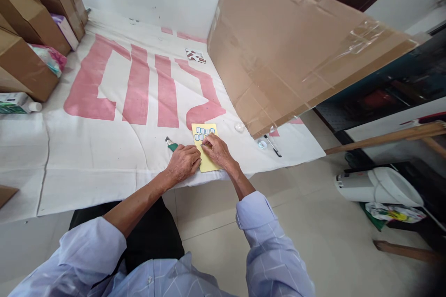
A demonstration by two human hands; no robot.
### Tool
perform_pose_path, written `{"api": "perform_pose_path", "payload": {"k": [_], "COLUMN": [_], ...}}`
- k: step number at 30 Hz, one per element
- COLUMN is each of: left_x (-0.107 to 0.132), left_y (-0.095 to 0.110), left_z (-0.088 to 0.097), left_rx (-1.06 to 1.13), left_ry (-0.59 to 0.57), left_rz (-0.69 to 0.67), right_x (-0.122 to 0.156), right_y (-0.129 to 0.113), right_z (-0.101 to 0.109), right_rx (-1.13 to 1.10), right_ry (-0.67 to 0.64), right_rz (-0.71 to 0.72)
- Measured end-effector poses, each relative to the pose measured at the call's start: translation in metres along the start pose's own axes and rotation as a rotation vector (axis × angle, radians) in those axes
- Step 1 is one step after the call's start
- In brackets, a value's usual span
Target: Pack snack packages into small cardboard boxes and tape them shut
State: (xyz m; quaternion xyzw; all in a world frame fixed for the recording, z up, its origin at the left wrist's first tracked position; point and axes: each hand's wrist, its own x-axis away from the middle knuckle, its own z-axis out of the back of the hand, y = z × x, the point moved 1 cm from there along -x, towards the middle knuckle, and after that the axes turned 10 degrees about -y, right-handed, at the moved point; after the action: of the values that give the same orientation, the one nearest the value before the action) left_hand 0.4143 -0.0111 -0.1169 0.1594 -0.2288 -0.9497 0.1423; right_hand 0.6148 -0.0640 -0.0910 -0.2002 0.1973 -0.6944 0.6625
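Note:
A yellow card (209, 165) lies near the table's front edge, with rows of small pale squares outlined in blue (200, 131) on its upper part. My left hand (184, 162) is closed, its curled fingertips at the card's left edge. A green object with a pale, dark-tipped end (171, 144) sticks out from beside the knuckles of that hand; whether the hand touches it I cannot tell. Over the middle of the card, my right hand (216, 149) has thumb and fingers pinched together. Whatever is between those fingertips is too small or hidden to make out.
A large cardboard sheet (278, 51) stands at the right of the cloth-covered table (104, 158). Near its lower corner are a clear round piece (239, 127), a tape roll (262, 144) and a pen (272, 145). Cardboard boxes (26, 65) line the left; a patterned packet (195, 55) lies farther back.

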Motion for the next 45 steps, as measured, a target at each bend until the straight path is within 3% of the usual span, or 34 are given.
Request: {"api": "perform_pose_path", "payload": {"k": [8, 18, 23, 28, 39, 45], "left_x": [0.000, 0.000, 0.000, 0.000, -0.001, -0.001], "left_y": [0.000, 0.000, 0.000, 0.001, 0.002, 0.002], "left_z": [-0.001, -0.001, 0.000, 0.000, 0.003, 0.002], "left_rx": [0.001, -0.002, -0.003, -0.007, -0.024, -0.023], "left_ry": [0.003, -0.001, 0.004, 0.007, -0.010, -0.010], "left_rz": [0.004, -0.001, -0.002, -0.006, 0.009, 0.005], "right_x": [-0.003, 0.001, 0.016, 0.028, 0.009, 0.007], "right_y": [-0.002, -0.004, 0.004, 0.020, 0.010, 0.007], "right_z": [0.005, 0.002, 0.008, 0.019, 0.002, 0.004], "right_rx": [0.012, -0.001, -0.157, -0.293, -0.070, -0.070], "right_ry": [-0.055, -0.028, 0.085, 0.202, -0.002, -0.002], "right_rz": [0.016, 0.045, 0.080, 0.001, 0.087, 0.056]}}
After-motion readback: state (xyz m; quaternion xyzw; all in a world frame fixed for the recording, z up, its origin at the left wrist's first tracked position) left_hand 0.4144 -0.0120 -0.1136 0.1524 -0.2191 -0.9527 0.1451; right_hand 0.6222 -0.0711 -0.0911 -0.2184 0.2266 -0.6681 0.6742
